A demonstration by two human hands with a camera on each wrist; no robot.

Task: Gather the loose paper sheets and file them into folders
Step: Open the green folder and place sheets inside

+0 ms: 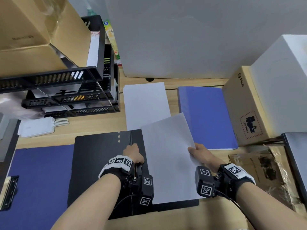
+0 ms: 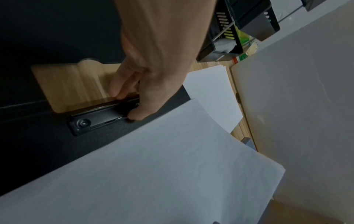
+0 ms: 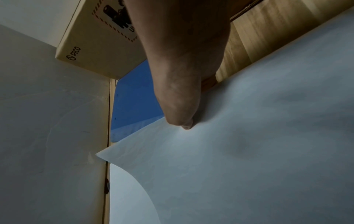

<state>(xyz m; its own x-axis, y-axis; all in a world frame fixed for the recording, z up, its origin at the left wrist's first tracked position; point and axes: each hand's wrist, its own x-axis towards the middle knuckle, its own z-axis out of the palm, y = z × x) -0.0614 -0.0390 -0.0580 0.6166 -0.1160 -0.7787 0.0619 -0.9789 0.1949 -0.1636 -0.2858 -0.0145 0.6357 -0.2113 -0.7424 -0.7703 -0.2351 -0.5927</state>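
An open black folder lies on the desk in front of me. My left hand grips the metal clip bar along its spine, thumb under the lever and fingers on top. My right hand pinches the right edge of a white paper sheet, thumb on top. The sheet is tilted over the folder's right half. A stack of white sheets lies beyond the folder. A closed blue folder lies to the right of it.
Another open blue folder with a clip lies at the near left. A black tiered paper tray and a cardboard box stand at the far left. A PICO carton and a white box stand at the right.
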